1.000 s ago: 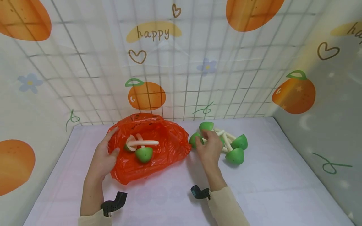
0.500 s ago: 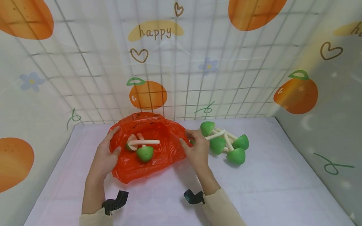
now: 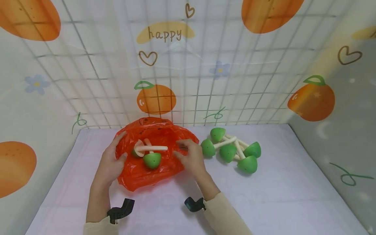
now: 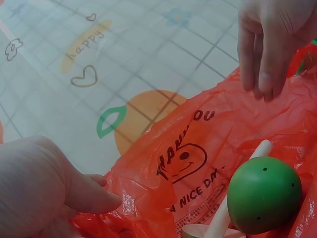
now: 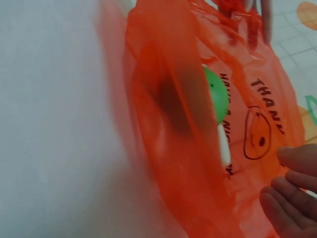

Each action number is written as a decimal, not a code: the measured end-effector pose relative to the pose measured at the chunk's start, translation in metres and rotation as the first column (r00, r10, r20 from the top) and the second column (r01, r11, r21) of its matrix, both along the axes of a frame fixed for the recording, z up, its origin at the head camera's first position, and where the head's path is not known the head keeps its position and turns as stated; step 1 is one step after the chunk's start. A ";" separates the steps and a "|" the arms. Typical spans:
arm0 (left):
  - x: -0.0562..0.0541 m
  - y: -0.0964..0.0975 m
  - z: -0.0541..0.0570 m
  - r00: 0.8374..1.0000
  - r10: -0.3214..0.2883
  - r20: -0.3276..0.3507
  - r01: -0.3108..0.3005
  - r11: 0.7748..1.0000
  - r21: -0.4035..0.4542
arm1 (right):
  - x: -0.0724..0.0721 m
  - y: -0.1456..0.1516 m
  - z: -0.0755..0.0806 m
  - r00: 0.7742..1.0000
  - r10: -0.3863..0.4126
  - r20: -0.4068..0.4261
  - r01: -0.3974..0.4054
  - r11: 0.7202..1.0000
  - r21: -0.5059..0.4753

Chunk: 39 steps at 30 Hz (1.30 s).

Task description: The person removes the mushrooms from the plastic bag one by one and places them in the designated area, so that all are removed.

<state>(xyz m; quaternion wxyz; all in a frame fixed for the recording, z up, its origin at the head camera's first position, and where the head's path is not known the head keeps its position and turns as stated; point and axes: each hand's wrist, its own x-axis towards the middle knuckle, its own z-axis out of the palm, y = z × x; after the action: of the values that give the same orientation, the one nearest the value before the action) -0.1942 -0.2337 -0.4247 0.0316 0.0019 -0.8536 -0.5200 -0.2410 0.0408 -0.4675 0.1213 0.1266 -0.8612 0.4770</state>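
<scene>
A red plastic bag lies with its mouth facing up and shows black printing in both wrist views. Two toy mushrooms are in it, one with its green cap toward me, the other with its pale stem pointing right. My left hand grips the bag's left rim, thumb on the inner side. Over the bag's right part hovers my right hand, fingers loosely bent and thumb apart, nothing seen between them; the right wrist view shows this right hand at its lower right.
Right of the bag lies a loose pile of several more toy mushrooms, one green cap close to the right hand. A pale cloth covers the table. Behind it hangs a printed curtain with oranges and grid lines.
My right hand has moved left, from the mushroom pile past the bag's right edge to above its mouth. My left hand keeps its grip. The mushrooms lie as before.
</scene>
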 end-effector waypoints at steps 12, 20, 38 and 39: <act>0.000 0.000 -0.002 1.000 0.006 -0.009 -0.006 1.000 -0.004 | -0.013 -0.022 -0.011 0.991 0.067 0.120 -0.071 0.997 0.022; -0.003 -0.001 -0.003 1.000 0.002 -0.015 -0.002 1.000 -0.014 | -0.021 -0.034 -0.021 0.993 0.062 0.102 -0.067 0.997 0.044; -0.005 -0.001 -0.006 0.999 0.000 -0.034 0.000 1.000 -0.013 | -0.017 -0.052 -0.022 0.991 0.106 0.083 -0.102 0.993 -0.056; -0.005 -0.001 -0.006 0.999 0.000 -0.033 0.000 1.000 -0.013 | -0.017 -0.052 -0.023 0.990 0.110 0.083 -0.105 0.992 -0.063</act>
<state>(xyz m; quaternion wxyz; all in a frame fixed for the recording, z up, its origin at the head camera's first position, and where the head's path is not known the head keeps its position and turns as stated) -0.1994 -0.2351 -0.4307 0.0459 -0.0069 -0.8562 -0.5145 -0.2584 -0.0113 -0.4904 0.0615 0.1485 -0.8432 0.5130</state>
